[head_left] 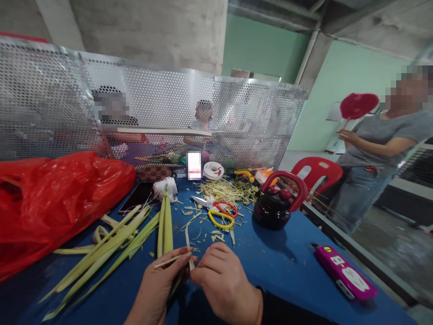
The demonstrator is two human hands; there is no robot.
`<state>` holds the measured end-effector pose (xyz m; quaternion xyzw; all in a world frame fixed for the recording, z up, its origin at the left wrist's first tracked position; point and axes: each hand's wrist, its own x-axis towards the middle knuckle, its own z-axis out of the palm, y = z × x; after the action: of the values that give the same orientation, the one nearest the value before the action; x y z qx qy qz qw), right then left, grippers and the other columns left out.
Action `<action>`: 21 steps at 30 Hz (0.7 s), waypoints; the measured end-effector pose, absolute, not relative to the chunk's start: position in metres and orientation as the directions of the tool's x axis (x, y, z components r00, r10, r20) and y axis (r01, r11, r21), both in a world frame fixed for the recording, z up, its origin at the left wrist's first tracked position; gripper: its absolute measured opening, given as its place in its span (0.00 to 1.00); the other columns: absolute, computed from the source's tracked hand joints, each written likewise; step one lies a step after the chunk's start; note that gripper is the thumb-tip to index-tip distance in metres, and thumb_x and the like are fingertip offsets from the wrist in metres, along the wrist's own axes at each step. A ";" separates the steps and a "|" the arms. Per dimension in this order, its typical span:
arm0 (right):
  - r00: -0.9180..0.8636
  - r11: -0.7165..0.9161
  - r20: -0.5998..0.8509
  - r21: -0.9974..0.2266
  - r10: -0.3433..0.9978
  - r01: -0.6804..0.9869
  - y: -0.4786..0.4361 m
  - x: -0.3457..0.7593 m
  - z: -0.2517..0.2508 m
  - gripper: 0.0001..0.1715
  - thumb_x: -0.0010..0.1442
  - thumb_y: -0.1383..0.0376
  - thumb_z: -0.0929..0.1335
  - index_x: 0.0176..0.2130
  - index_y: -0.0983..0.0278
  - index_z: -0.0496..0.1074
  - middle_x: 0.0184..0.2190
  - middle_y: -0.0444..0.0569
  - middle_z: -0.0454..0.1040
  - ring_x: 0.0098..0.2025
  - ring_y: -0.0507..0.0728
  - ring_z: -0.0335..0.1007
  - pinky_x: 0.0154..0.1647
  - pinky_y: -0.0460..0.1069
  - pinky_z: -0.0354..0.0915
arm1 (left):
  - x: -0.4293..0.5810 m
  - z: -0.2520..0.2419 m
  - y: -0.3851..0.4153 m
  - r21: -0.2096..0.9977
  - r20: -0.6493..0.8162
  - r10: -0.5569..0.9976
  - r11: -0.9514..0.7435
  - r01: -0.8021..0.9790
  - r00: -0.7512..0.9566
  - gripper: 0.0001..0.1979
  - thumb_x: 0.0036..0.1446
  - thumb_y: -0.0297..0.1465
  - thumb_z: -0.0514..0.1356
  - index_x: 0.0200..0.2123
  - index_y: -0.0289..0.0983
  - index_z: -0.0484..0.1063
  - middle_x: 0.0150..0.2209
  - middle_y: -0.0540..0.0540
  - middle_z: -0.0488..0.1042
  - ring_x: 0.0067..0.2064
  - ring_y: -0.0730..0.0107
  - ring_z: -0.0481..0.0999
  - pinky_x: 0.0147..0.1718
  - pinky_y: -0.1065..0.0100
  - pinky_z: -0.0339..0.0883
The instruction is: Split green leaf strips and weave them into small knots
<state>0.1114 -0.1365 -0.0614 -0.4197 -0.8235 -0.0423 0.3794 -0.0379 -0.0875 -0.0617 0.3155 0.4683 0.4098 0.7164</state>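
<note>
A thin pale leaf strip [187, 234] stands up between my two hands, close to the table. My left hand [164, 277] pinches it between thumb and fingers, and another narrow pale strip [166, 262] juts out to the left from the same fingers. The fist of my right hand [225, 280] is closed at the lower end of the upright strip; its fingertips are partly hidden. Beyond my left hand lie broad green-yellow leaves [168, 225], with more long leaves [101, 248] farther left. Scissors [221, 214] with red and yellow handles rest beyond my right hand.
A red plastic bag [64, 198] covers the left. White thread [165, 188], a ribbon spool [213, 170], plant trimmings [223, 192] and a dark kettle [274, 207] stand farther back. At right are a purple device [345, 273], a red chair [318, 174] and a person holding a fan.
</note>
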 end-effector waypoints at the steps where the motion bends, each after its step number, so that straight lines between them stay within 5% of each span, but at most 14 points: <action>1: -0.380 0.654 0.657 -0.232 0.652 0.721 -0.137 0.111 -0.061 0.14 0.63 0.74 0.60 0.34 0.63 0.72 0.26 0.47 0.75 0.30 0.54 0.67 0.37 0.51 0.61 | -0.038 -0.062 -0.088 0.836 -0.415 0.881 0.468 -0.287 0.227 0.17 0.31 0.31 0.75 0.29 0.36 0.80 0.25 0.46 0.80 0.29 0.68 0.78 0.28 0.76 0.68; 5: -0.358 0.654 0.665 -0.264 0.656 0.709 -0.141 0.110 -0.057 0.12 0.64 0.72 0.60 0.35 0.62 0.71 0.27 0.47 0.75 0.30 0.54 0.67 0.37 0.51 0.61 | -0.040 -0.061 -0.087 0.839 -0.415 0.878 0.471 -0.271 0.240 0.17 0.32 0.33 0.75 0.30 0.35 0.79 0.26 0.45 0.80 0.30 0.66 0.78 0.28 0.73 0.69; 8: -0.275 0.639 0.645 -0.436 0.713 0.634 -0.145 0.112 -0.053 0.08 0.63 0.64 0.64 0.39 0.63 0.71 0.30 0.48 0.75 0.32 0.55 0.68 0.38 0.52 0.61 | -0.040 -0.059 -0.087 0.849 -0.401 0.888 0.453 -0.273 0.226 0.19 0.34 0.33 0.74 0.33 0.34 0.79 0.28 0.44 0.80 0.29 0.66 0.78 0.29 0.72 0.69; 11: -0.108 0.568 0.616 -0.626 0.780 0.534 -0.147 0.119 -0.054 0.15 0.66 0.59 0.60 0.41 0.61 0.73 0.28 0.47 0.74 0.32 0.56 0.68 0.38 0.52 0.62 | -0.040 -0.055 -0.090 0.871 -0.373 0.901 0.422 -0.252 0.219 0.18 0.39 0.33 0.72 0.36 0.33 0.79 0.28 0.43 0.80 0.27 0.69 0.76 0.27 0.73 0.67; 15: 0.239 0.300 0.427 -0.853 0.872 0.427 -0.137 0.128 -0.061 0.19 0.67 0.59 0.59 0.36 0.61 0.76 0.24 0.46 0.71 0.28 0.55 0.68 0.31 0.48 0.63 | -0.039 -0.052 -0.092 0.847 -0.403 0.867 0.475 -0.239 0.293 0.17 0.46 0.33 0.67 0.40 0.32 0.78 0.34 0.39 0.80 0.28 0.69 0.76 0.28 0.71 0.67; 21: 0.203 0.146 0.211 -0.944 0.956 0.295 -0.124 0.127 -0.064 0.13 0.56 0.56 0.68 0.32 0.61 0.78 0.29 0.48 0.77 0.31 0.57 0.72 0.34 0.49 0.68 | -0.036 -0.052 -0.096 0.842 -0.435 0.821 0.517 -0.157 0.371 0.14 0.45 0.33 0.66 0.36 0.31 0.78 0.29 0.41 0.80 0.26 0.69 0.76 0.27 0.71 0.64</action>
<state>0.1270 -0.1242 -0.0640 -0.5722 -0.5468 0.3157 0.5235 -0.0362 -0.0964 -0.0517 0.3652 0.4542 0.3291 0.7429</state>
